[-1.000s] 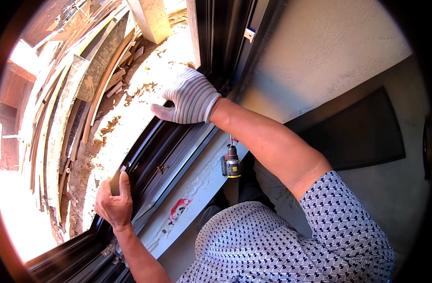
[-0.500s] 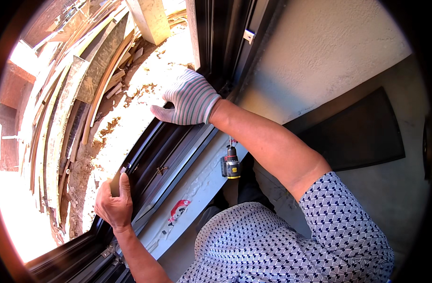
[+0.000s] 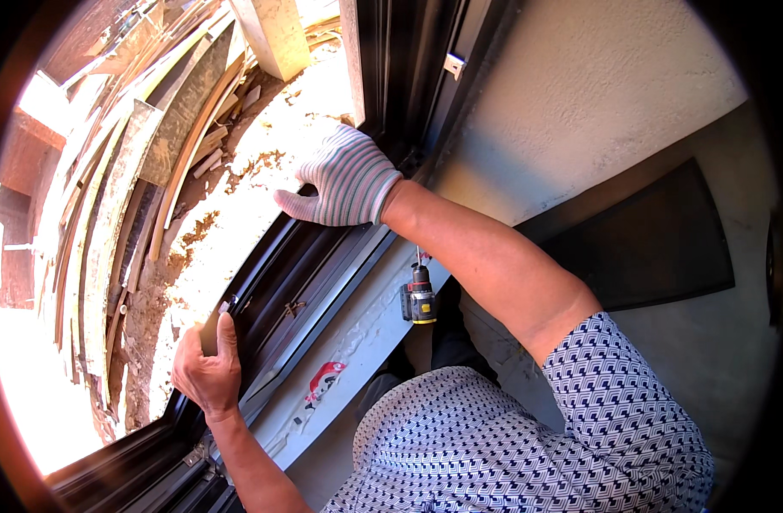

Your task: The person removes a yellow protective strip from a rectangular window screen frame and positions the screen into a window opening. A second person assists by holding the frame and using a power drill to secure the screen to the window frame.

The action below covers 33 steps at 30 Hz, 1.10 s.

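The dark metal window frame rail (image 3: pixel 276 286), centre-left of frame, seems stiff and heavy. The bare left hand (image 3: pixel 205 369) grips its outer edge; the striped-gloved right hand (image 3: pixel 344 184) presses there, fingers probably curled.

left hand (image 3: pixel 208 369) fingertips behind window frame (image 3: pixel 272 282)

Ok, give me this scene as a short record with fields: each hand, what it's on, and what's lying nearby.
left hand: bare, gripping the outer edge of the window frame
right hand: in a striped glove, pressed on the frame's top edge near the corner
drill: small, black and yellow, standing on the sill inside, untouched
sticker: red, on the sill
outside: planks and rubble on the ground below
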Motion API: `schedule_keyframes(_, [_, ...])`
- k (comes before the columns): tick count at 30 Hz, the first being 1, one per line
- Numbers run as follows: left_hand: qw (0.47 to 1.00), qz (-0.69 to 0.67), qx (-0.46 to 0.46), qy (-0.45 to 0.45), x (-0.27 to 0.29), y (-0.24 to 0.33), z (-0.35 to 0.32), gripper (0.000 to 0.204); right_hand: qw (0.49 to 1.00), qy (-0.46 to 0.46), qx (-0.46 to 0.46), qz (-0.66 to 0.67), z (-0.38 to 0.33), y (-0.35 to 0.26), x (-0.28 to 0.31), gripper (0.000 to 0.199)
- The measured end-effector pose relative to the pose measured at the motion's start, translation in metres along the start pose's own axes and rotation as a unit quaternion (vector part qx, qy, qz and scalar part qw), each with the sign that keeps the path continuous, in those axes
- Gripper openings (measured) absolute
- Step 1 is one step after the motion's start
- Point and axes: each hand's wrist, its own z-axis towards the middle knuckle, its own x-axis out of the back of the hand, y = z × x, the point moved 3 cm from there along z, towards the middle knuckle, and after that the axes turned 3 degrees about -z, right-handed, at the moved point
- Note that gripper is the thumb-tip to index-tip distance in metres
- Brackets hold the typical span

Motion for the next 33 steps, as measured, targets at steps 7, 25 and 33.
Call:
schedule_keyframes(7, [0.999,0.004,0.032,-0.042,0.001,0.0,0.0,0.05,1.0,-0.012,-0.008,0.002,0.0,0.0,0.003,0.065])
schedule_keyframes(25, [1.0,0.005,0.012,0.022,0.004,-0.016,-0.006,0.058,0.994,0.055,0.077,-0.045,0.001,-0.017,0.0,0.044])
schedule_keyframes(33, [0.999,-0.008,0.036,0.0,0.003,-0.019,-0.008,0.064,0.996,0.047,0.077,-0.025,-0.001,-0.013,-0.004,0.039])
